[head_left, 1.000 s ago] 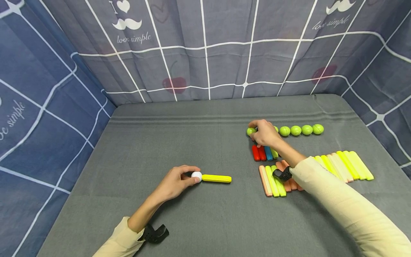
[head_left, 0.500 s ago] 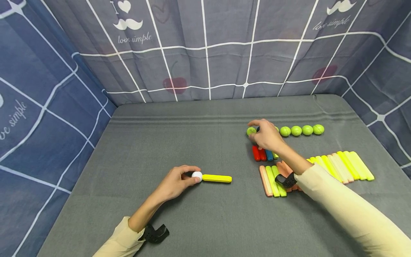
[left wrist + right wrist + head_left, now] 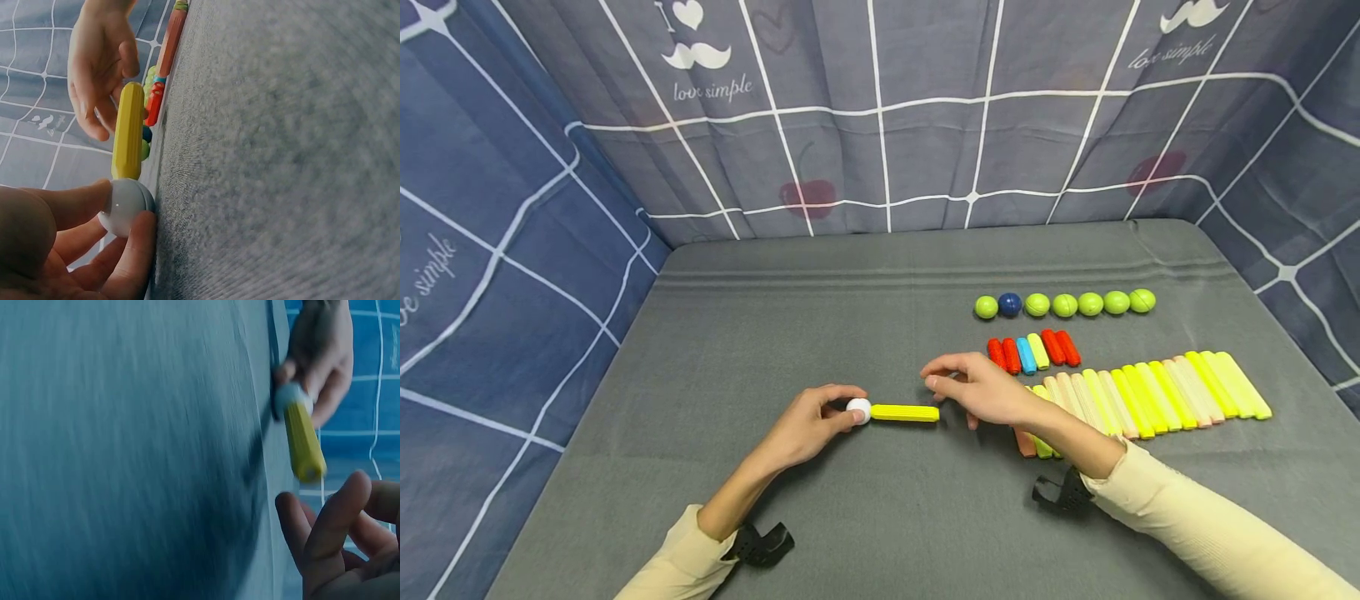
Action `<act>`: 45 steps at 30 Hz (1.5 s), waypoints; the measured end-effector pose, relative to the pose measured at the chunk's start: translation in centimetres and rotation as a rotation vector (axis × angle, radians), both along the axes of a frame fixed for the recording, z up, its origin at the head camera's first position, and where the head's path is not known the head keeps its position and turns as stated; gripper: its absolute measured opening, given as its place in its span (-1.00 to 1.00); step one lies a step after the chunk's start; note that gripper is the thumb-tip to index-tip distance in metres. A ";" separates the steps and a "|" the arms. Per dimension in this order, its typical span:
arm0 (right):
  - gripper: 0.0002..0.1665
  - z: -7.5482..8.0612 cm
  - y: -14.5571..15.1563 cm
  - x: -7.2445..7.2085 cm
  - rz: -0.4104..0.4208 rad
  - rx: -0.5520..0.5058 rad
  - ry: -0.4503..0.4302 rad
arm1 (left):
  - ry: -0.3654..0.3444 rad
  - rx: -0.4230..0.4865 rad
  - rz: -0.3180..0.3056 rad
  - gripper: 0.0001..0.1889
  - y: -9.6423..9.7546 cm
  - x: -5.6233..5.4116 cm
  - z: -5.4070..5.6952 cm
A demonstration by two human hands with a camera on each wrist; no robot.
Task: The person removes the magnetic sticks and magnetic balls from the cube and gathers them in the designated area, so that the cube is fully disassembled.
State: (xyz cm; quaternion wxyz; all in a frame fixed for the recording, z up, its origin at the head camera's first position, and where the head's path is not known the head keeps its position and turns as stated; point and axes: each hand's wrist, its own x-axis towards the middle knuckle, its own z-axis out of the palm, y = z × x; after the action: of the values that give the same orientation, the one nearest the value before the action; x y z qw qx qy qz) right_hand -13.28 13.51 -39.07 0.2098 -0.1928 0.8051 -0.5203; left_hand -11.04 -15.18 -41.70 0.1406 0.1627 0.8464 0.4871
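In the head view my left hand (image 3: 816,425) pinches a white ball (image 3: 859,410) between thumb and fingers. A yellow ridged stick (image 3: 905,412) joins the ball and points right; the left wrist view shows its yellow shaft (image 3: 129,131) sticking out from the ball (image 3: 127,206). My right hand (image 3: 981,389) hovers just off the stick's free end, fingers loosely bent, with nothing between them. From the right wrist view, its parted fingertips (image 3: 356,487) lie close to the stick's end (image 3: 306,450). My right hand and forearm hide part of the long stick row.
At the back right, several green balls (image 3: 1090,304) and one dark blue ball (image 3: 1010,304) form a line. Nearer lie short red, blue and yellow-green sticks (image 3: 1026,355), then a row of long yellow and pale orange sticks (image 3: 1150,396). A patterned curtain (image 3: 925,150) borders the grey table (image 3: 760,308).
My right hand has left the ball row and come down and left, beside the yellow stick. The dark blue ball and short sticks show uncovered. My left hand stays put.
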 end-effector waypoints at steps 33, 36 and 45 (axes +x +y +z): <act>-0.43 -0.6 1.7 3.4 0.107 -0.044 -0.070 | -0.013 -0.044 0.075 -0.72 0.4 0.6 0.6; -0.38 -0.4 2.4 3.6 0.112 -0.054 -0.115 | -0.014 -0.034 0.069 -0.71 0.4 0.6 0.6; -0.42 -0.5 3.5 4.1 0.085 -0.050 -0.140 | -0.014 -0.029 0.056 -0.70 0.3 0.6 0.5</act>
State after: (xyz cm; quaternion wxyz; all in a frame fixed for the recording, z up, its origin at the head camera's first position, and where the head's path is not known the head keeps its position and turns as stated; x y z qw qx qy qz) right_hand -9.23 16.98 -39.53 0.2828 -0.1951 0.7662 -0.5430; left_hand -10.48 -14.84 -41.21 0.1351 0.1333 0.8567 0.4796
